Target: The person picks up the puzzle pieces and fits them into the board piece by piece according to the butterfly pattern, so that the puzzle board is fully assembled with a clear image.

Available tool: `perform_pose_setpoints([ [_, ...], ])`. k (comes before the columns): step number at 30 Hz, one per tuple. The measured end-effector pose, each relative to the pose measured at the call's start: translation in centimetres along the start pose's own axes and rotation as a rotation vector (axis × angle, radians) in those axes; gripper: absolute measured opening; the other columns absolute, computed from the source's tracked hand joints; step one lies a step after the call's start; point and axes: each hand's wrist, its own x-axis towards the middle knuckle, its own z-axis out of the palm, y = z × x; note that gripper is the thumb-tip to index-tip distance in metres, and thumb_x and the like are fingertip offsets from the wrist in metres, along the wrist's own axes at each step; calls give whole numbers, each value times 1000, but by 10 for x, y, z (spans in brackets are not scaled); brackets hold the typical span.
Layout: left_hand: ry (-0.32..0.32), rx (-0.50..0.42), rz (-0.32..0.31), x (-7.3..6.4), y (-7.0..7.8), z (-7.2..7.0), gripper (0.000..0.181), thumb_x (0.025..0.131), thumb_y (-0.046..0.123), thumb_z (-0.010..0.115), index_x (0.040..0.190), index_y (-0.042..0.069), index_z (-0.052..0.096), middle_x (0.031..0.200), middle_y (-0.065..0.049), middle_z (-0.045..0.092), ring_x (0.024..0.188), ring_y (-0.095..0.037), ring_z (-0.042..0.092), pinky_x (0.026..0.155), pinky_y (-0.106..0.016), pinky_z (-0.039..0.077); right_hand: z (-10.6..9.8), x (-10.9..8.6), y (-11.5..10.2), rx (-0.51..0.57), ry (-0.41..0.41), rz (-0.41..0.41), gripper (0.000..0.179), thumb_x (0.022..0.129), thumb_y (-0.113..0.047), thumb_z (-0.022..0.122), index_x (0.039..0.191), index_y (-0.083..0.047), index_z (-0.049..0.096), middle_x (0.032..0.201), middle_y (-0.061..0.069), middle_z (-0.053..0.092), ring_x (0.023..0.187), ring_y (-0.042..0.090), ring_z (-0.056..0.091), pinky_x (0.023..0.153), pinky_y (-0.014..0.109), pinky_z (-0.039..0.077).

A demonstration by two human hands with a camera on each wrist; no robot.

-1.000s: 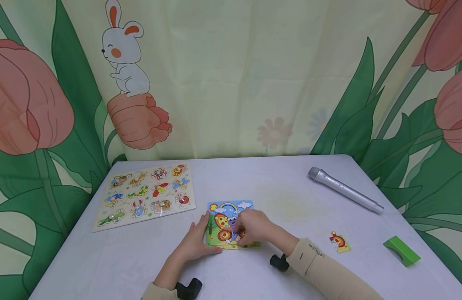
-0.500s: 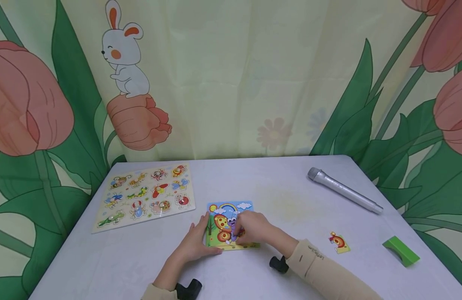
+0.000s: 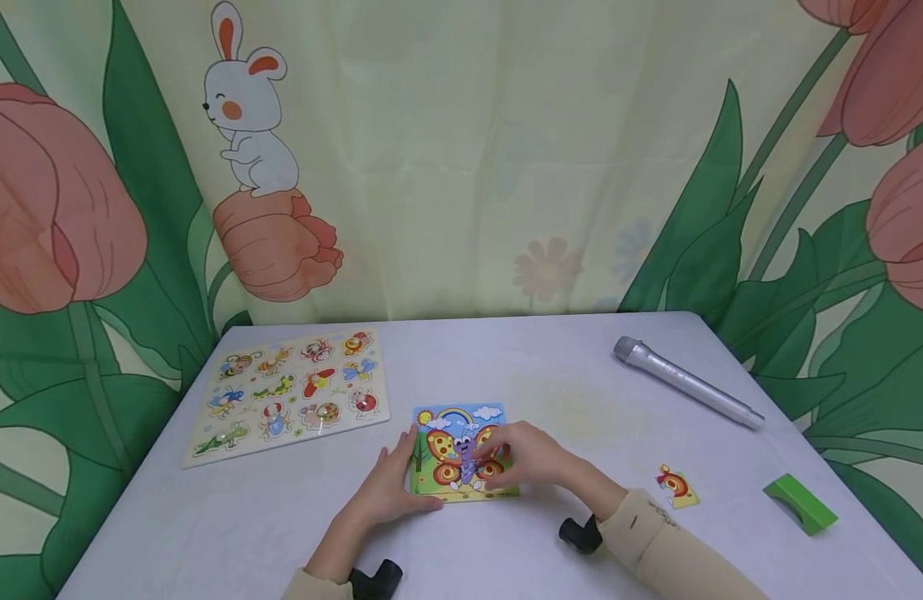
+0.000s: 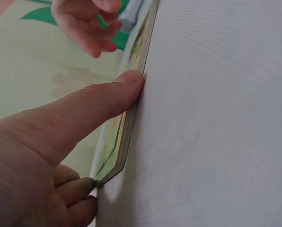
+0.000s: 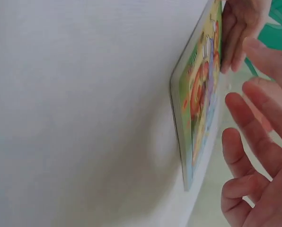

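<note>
A small butterfly jigsaw puzzle lies flat in the middle of the table, with a purple body and red-and-yellow wings. My left hand steadies its near left corner. In the left wrist view, the thumb presses on the near edge while fingertips touch the corner. Over the puzzle's right side hovers my right hand, covering part of the wing. Its fingers are loosely bent, spread and hold nothing in the right wrist view. A loose puzzle piece with a red-orange wing pattern lies to the right.
An insect peg puzzle board lies at the back left. A silver microphone lies at the back right. A green arched block rests near the right edge of the white table. Behind hangs a printed curtain.
My right hand has lifted off the puzzle and shifted slightly right, its fingers loosening and uncovering the butterfly's body and right wing. My left hand stays in place.
</note>
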Motion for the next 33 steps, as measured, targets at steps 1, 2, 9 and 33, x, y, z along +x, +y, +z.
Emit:
perform_pose_setpoints([
  [1, 1, -2, -1, 0, 0, 0, 111, 62, 41, 82, 144, 0, 20, 146, -24, 23, 134, -41, 16, 108, -55, 11, -1, -2, 2, 16, 8, -10, 31, 70, -28, 80, 98, -16, 72, 90, -9, 64, 76, 14, 51, 62, 21, 44],
  [2, 2, -2, -1, 0, 0, 0, 111, 62, 41, 82, 144, 0, 20, 146, -23, 23, 134, -41, 16, 108, -55, 10, -3, -5, 4, 33, 18, -19, 32, 70, -27, 80, 98, -15, 72, 90, -8, 64, 75, 15, 51, 61, 21, 44],
  [9, 5, 1, 7, 1, 0, 1, 112, 62, 41, 82, 144, -1, 19, 146, -24, 24, 135, -39, 16, 109, -53, 9, -19, -31, 17, 134, 74, -29, 37, 69, -22, 80, 103, -11, 70, 97, 0, 67, 76, 16, 53, 62, 23, 45],
  [33, 7, 7, -9, 2, -4, 3, 114, 61, 43, 82, 145, 2, 18, 146, -24, 21, 135, -40, 15, 109, -53, 8, -76, -141, 72, -10, 299, 91, 46, 66, -20, 82, 107, -9, 65, 102, -2, 62, 83, 18, 51, 56, 27, 42],
])
